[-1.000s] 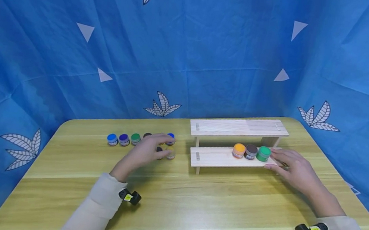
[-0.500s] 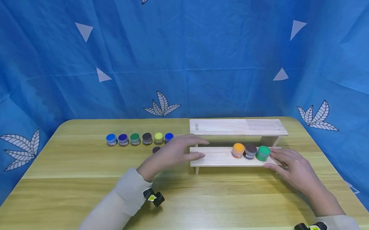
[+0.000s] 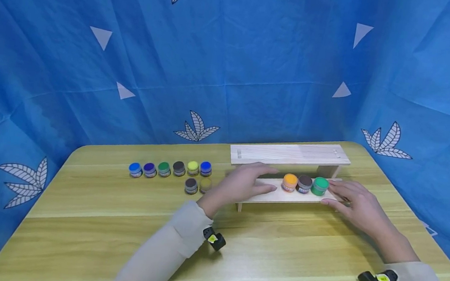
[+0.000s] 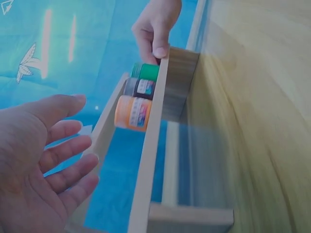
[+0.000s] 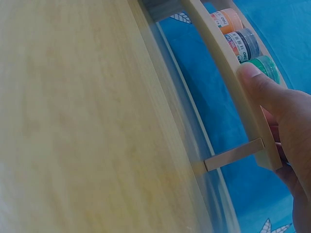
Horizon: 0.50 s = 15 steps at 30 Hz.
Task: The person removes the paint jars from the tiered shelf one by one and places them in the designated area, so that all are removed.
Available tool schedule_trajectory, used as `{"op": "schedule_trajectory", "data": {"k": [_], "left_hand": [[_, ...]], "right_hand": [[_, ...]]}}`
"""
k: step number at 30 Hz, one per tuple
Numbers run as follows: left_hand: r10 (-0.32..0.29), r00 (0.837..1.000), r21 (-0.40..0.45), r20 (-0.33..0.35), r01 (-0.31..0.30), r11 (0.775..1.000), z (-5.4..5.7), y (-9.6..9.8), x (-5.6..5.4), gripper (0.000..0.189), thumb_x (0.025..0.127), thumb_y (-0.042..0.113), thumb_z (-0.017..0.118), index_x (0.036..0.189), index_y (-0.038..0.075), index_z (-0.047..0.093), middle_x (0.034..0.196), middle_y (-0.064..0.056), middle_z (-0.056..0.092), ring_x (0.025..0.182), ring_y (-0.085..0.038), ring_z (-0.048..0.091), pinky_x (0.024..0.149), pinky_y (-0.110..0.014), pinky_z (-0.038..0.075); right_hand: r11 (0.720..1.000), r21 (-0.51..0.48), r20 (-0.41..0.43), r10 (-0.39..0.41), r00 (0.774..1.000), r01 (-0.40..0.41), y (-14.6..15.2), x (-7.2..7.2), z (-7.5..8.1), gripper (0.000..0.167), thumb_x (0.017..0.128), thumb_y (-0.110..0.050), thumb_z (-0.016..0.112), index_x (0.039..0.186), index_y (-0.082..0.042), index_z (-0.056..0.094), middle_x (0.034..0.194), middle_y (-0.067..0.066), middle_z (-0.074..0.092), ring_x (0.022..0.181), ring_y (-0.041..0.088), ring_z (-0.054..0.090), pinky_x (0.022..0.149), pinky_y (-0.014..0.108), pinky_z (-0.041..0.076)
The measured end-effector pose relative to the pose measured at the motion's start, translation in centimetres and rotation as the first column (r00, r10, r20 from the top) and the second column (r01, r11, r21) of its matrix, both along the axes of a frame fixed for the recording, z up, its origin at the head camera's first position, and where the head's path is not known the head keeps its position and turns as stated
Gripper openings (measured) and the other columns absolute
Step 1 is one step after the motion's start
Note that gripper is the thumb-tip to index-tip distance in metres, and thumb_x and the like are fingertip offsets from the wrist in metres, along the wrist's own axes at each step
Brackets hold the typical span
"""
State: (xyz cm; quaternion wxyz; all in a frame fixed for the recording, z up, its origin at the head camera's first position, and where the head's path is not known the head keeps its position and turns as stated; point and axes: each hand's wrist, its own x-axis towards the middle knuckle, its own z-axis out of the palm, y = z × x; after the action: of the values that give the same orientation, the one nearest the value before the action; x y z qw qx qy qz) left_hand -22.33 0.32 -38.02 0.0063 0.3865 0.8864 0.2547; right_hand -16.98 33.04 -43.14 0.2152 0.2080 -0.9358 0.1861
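A two-step wooden rack (image 3: 289, 154) stands at the back right of the table. On its lower shelf, an orange paint jar (image 3: 289, 183), a dark brown one (image 3: 304, 184) and a green one (image 3: 320, 186) sit side by side. My left hand (image 3: 245, 183) hovers over the shelf's left part, fingers spread and nothing in them, thumb and fingertips pointing at the orange jar. My right hand (image 3: 354, 202) holds the shelf's right end beside the green jar. In the right wrist view its thumb (image 5: 252, 73) lies along the front edge, the other fingers partly hidden behind the board.
Left of the rack, several paint jars stand in a row, from a blue one (image 3: 135, 170) to another blue one (image 3: 205, 168). In front of them are a dark jar (image 3: 191, 186) and a yellowish jar (image 3: 205, 185). A blue cloth (image 3: 232, 68) hangs behind the table.
My left hand has moved right from over the loose jars to the lower shelf, uncovering most of those jars. The right hand and the jars on the shelf have stayed put.
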Motion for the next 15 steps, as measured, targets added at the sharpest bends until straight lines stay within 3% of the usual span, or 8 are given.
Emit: {"op": "schedule_trajectory", "data": {"k": [7,15], "left_hand": [[0.010,1.000,-0.024,-0.004,-0.010,1.000,-0.2,2.3,-0.2,0.051,0.095,0.043,0.062,0.140,0.019,0.056,0.138,0.002,0.056,0.128,-0.013,0.050,0.106,-0.030,0.041],[-0.028,0.999,-0.048,-0.041,0.026,0.998,-1.0,4.1,-0.9,0.053,0.095,0.042,0.062,0.140,0.013,0.055,0.138,0.001,0.057,0.128,-0.013,0.050,0.106,-0.025,0.040]], "right_hand": [[1.000,0.005,-0.005,0.003,1.000,-0.003,0.0,-0.1,-0.1,0.052,0.074,-0.026,0.085,0.116,0.001,0.070,0.116,0.017,0.068,0.110,0.038,0.058,0.091,0.056,0.044],[1.000,0.002,-0.011,0.005,1.000,-0.005,0.2,-0.2,-0.2,0.053,0.075,-0.028,0.084,0.117,0.000,0.070,0.117,0.016,0.068,0.110,0.037,0.059,0.090,0.056,0.044]]}}
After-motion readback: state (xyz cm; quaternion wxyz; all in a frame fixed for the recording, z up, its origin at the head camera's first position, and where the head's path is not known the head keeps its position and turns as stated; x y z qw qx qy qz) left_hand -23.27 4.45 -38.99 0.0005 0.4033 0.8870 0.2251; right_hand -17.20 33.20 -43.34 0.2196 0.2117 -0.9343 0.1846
